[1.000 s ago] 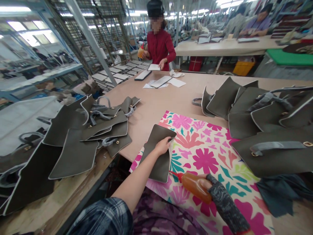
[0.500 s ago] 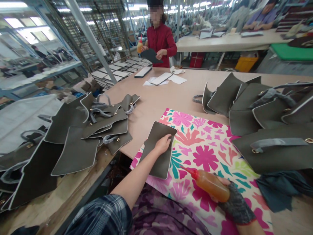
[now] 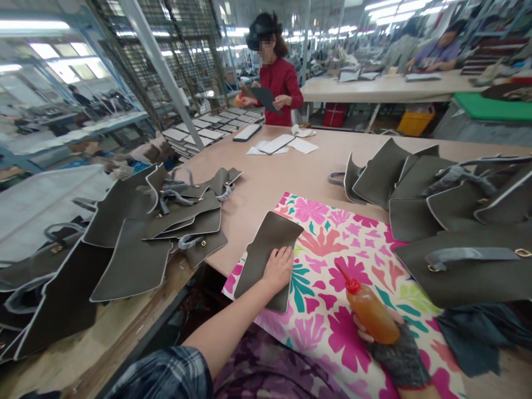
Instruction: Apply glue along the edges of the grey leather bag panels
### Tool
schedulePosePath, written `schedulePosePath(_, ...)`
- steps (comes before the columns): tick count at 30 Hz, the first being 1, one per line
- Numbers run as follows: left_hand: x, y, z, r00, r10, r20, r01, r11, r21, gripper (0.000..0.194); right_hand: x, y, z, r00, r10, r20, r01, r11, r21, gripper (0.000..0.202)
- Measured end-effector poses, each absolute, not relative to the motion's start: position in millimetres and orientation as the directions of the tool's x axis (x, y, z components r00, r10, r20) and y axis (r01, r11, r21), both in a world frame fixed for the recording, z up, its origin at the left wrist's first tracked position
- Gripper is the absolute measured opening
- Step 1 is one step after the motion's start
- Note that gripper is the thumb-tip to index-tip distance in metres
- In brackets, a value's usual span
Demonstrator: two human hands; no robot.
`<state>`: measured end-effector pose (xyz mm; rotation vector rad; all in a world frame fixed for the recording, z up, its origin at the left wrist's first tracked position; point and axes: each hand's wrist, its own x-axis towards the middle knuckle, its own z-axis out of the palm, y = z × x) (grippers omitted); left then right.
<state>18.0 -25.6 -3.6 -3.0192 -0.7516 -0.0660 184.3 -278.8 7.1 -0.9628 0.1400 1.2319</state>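
My left hand (image 3: 279, 270) lies flat, palm down, on a dark grey-green leather-like panel (image 3: 266, 239) with pale edges. That panel rests on a sheet with a bright floral print (image 3: 316, 332). My right hand (image 3: 393, 338), in a grey fingerless glove, is closed around a squeeze bottle (image 3: 372, 313) of amber liquid. Its red nozzle points up and to the left, above the floral sheet and apart from the panel. Part of my right fingers is hidden behind the bottle.
Grey-green bag pieces with wrapped handles are heaped at left (image 3: 137, 249) and right (image 3: 457, 194). A dark cloth (image 3: 474, 335) lies at lower right. White pieces (image 3: 276, 144) lie across the table, where a co-worker in red (image 3: 282, 83) holds a dark panel and a red-tipped bottle.
My left hand has slid slightly down the panel and flattened. My right hand has tipped the bottle's nozzle upward and away from the panel. The co-worker has turned and moved the dark panel.
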Motion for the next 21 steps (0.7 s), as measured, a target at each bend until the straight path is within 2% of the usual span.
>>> schedulePosePath(4, 13, -26, -8, 0.879, 0.467, 0.099, 0.469, -0.883, 0.0, 0.041, 185, -278, 8, 0.352, 0.681, -0.642, -0.891, 0.034, -0.453, 0.038)
schedulePosePath(7, 11, -25, -5, 0.912, 0.394, 0.114, 0.395, -0.919, 0.011, 0.037, 184, -277, 10, 0.324, 0.666, -0.671, -0.916, 0.042, -0.4, 0.046)
schedulePosePath(11, 2, -23, 9, 0.965, 0.246, 0.095, 0.247, -0.969, 0.003, 0.031, 185, -277, 7, 0.325, 0.669, -0.669, -0.916, 0.045, -0.399, 0.037)
schedulePosePath(13, -8, -20, 20, 0.956, 0.255, 0.146, 0.257, -0.966, 0.009, 0.029, 186, -278, 4, 0.32, 0.669, -0.671, -0.918, 0.042, -0.395, 0.035)
schedulePosePath(15, -19, -13, 30, 0.869, 0.428, 0.249, 0.43, -0.902, 0.048, 0.032, 187, -278, 2, 0.305, 0.667, -0.68, -0.926, 0.04, -0.376, 0.037)
schedulePosePath(17, -30, -3, 40, 0.641, 0.71, 0.289, 0.694, -0.698, 0.175, 0.049, 187, -278, 1, 0.301, 0.673, -0.676, -0.924, 0.031, -0.38, 0.038)
schedulePosePath(19, -38, 9, 49, 0.407, 0.899, 0.158, 0.834, -0.437, 0.338, 0.064, 187, -278, 2, 0.319, 0.669, -0.671, -0.915, 0.034, -0.401, 0.039)
schedulePosePath(21, -40, 17, 58, 0.356, 0.934, -0.017, 0.847, -0.315, 0.427, 0.06, 187, -278, 2, 0.335, 0.658, -0.674, -0.91, 0.039, -0.414, 0.04)
